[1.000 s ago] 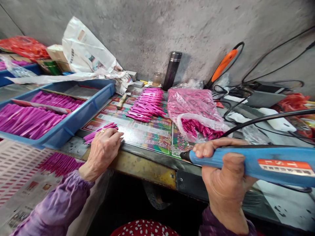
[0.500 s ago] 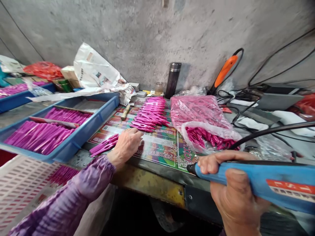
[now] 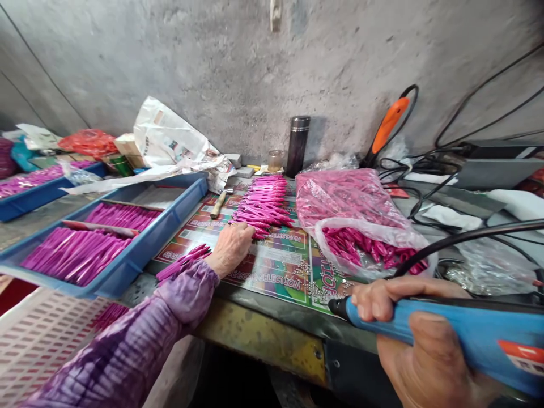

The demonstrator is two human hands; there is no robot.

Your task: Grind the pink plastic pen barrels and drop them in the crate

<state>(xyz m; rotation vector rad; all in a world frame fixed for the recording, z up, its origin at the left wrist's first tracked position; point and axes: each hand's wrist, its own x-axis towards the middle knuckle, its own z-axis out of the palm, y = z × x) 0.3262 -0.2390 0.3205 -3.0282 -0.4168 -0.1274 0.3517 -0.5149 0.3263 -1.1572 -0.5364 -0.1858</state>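
My left hand (image 3: 232, 248), fingers curled and pressed together, is at the near end of a row of slim pink tweezer-like tools (image 3: 264, 198). Its fingertips seem to pinch one of them, though the hand partly hides it. A smaller bunch of the same pink tools (image 3: 181, 262) lies beside the left wrist. My right hand (image 3: 425, 340) is wrapped round a blue electric screwdriver (image 3: 459, 326), its black tip pointing left over the table's front edge. Tiny silvery parts (image 3: 325, 283) are scattered on the printed mat (image 3: 250, 260) near that tip.
Left stands a blue tray (image 3: 157, 241) with sorted pink tools, above a white basket (image 3: 51, 328). An open plastic bag (image 3: 340, 195) of pink parts lies right of the row. Behind are a small hammer (image 3: 219, 204), a dark flask (image 3: 298, 146) and an orange-handled tool (image 3: 390, 124). Black cables (image 3: 419, 198) cross the right.
The view has shifted slightly, so most things sit lower. My left hand remains at the row's near end, its fingers a little further in. The right hand still grips the screwdriver.
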